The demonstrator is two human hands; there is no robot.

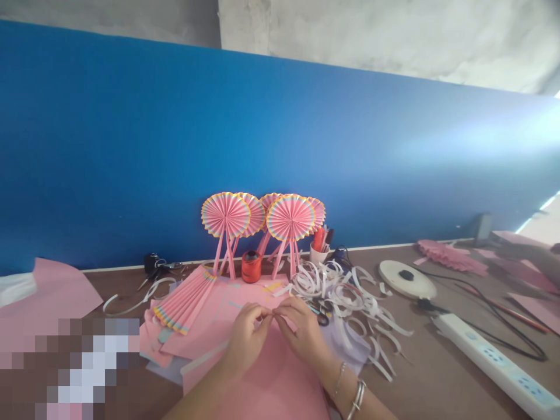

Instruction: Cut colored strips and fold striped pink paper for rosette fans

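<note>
My left hand (248,333) and my right hand (300,328) meet at the fingertips above sheets of pink paper (262,388). Both are closed in a pinch, and whatever lies between the fingers is too small or hidden to name. Left of them rests a pleated pink paper fan (186,300) with a yellow and blue edge. Just beyond my fingers stands a red spool (251,267). Scissors (322,318) lie partly covered beside my right hand.
Several round pink paper fans (226,215) lean on the blue partition (175,146). Curled white paper strips (350,291) are heaped to the right. A power strip (494,356), a round white device (406,280) and a black cable lie farther right. Another person's arm (531,256) reaches in at the right edge.
</note>
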